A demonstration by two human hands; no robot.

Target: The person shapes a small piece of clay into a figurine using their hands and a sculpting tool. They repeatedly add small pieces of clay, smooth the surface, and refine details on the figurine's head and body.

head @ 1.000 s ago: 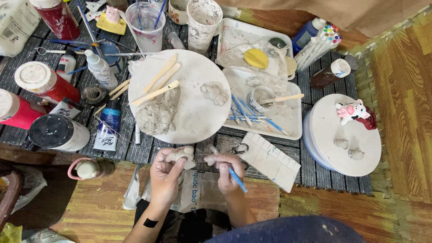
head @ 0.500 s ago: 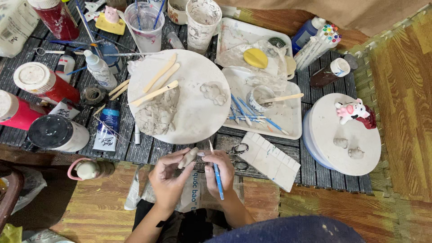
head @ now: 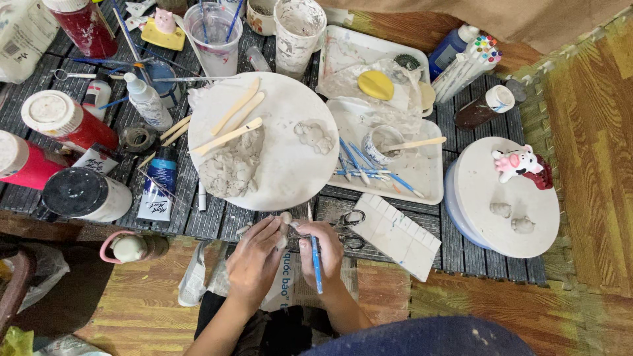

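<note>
Since half a second ago both hands sit slightly higher, nearer the counter edge; blue tool steeper now. Left hand (head: 254,260) pinches a small grey clay lump (head: 286,217) at its fingertips, grip closed on it. Right hand (head: 321,249) holds a thin blue-handled modelling tool (head: 316,260), grip narrow around the shaft, long axis near vertical, tip up toward the lump. Lump lies just left of and above the right hand, touching left fingers. Round white clay-smeared board (head: 277,158) just beyond, grey slatted counter (head: 461,257) beneath.
</note>
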